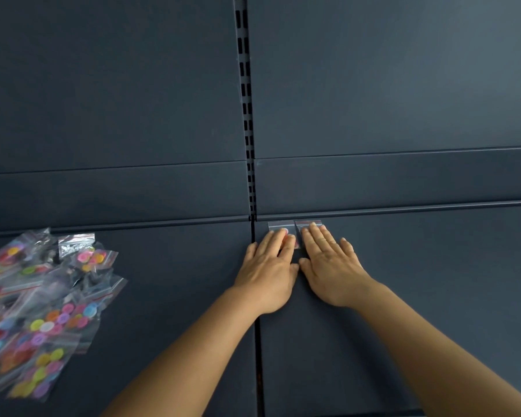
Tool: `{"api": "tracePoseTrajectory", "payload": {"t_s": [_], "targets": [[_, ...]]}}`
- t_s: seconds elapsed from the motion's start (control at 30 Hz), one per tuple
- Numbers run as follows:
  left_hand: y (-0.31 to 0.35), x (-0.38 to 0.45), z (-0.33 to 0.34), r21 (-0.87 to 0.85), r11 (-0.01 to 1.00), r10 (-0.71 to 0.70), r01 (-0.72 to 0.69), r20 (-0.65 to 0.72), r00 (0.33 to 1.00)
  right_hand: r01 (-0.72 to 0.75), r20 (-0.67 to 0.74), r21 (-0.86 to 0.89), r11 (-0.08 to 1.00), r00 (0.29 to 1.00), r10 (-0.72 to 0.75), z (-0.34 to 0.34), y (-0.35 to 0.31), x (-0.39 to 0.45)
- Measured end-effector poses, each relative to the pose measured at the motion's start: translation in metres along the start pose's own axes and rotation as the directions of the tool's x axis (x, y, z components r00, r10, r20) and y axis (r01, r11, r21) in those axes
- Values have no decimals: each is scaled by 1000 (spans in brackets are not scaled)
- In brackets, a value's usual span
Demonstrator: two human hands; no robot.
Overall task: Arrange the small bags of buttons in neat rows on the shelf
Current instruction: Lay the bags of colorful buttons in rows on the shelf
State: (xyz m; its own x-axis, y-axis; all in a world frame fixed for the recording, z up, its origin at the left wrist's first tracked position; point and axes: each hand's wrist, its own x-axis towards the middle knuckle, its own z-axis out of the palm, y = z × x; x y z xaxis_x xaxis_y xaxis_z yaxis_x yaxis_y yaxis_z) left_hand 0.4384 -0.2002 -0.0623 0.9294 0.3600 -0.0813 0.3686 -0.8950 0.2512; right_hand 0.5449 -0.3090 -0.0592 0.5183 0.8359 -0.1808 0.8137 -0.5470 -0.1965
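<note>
Flat — hands on bags

One head view — close, looking forward and down onto the shelf.

The left hand and right hand are covering most of two bags, hiding their buttons. The picture's left edge is cutting off the pile of bags; its underneath bags are lying hidden.
</note>
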Motion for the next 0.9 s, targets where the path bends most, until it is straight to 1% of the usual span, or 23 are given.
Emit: {"api": "tracePoseTrajectory", "payload": {"t_s": [0.13,0.23,0.33,0.43,0.5,0.57,0.7,0.8,0.9], "targets": [[2,-1,-2,-1,1000,-10,10,16,1000,-1,-14,15,1000,1000,1,-1,-1,0],[5,-5,-6,-18,1000,-14,14,-21,1000,13,-79,36,999,997,-10,-2,-3,-5],[5,-16,-14,-49,999,-20,13,-136,991,41,-193,84,996,981,-24,-8,-12,-14],[0,-38,-26,-72,997,-39,19,-297,954,143,-292,103,984,951,-107,-17,-29,-24],[-7,-57,-34,-97,994,-78,45,-374,924,213,-325,131,968,932,-161,-23,-46,-30],[-18,-79,-42,-109,990,-123,85,-415,901,283,-344,135,950,912,-222,-26,-67,-34],[-49,-127,-54,-107,975,-223,196,-454,863,407,-346,114,906,871,-348,-26,-117,-35],[-79,-164,-61,-103,955,-293,279,-481,826,476,-319,91,875,846,-427,-19,-159,-32],[-114,-198,-65,-111,933,-351,342,-490,798,522,-295,93,848,828,-477,-8,-203,-28]]}}
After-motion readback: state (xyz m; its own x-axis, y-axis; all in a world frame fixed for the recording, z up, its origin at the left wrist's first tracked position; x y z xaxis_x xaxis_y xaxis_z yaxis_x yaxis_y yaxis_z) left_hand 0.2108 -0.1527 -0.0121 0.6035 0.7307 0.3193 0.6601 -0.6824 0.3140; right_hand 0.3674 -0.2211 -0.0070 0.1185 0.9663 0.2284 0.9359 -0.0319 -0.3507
